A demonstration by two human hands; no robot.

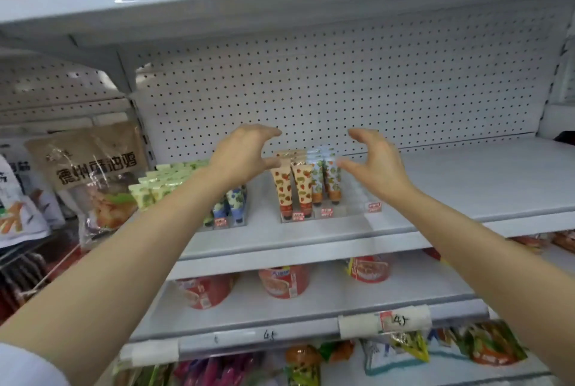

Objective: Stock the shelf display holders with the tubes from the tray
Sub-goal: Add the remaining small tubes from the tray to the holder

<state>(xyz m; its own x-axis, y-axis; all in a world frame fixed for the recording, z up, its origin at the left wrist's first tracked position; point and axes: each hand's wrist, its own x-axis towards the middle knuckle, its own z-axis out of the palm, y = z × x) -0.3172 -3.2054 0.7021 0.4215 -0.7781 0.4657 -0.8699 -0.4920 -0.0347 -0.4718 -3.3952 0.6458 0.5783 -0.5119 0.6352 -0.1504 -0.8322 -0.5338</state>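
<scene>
Tubes [297, 188] upright, caps down, in holder [348, 214]; left hand [245, 152] & right hand [375, 163] spread, empty.

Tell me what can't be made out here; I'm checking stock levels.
- Head view: left hand and forearm cover part of the green tubes and blue tubes.
- Red price labels: too small, blurred.
- Rear strawberry tubes: count hidden by front ones.
- Tray: not visible.

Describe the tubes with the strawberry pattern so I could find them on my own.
Look at the white middle shelf in front of the pegboard. Between the two raised hands stands a clear holder of upright tubes. The strawberry tubes fill its left rows, cream with red berries and dark red caps, beside paler blue-white tubes.
</scene>
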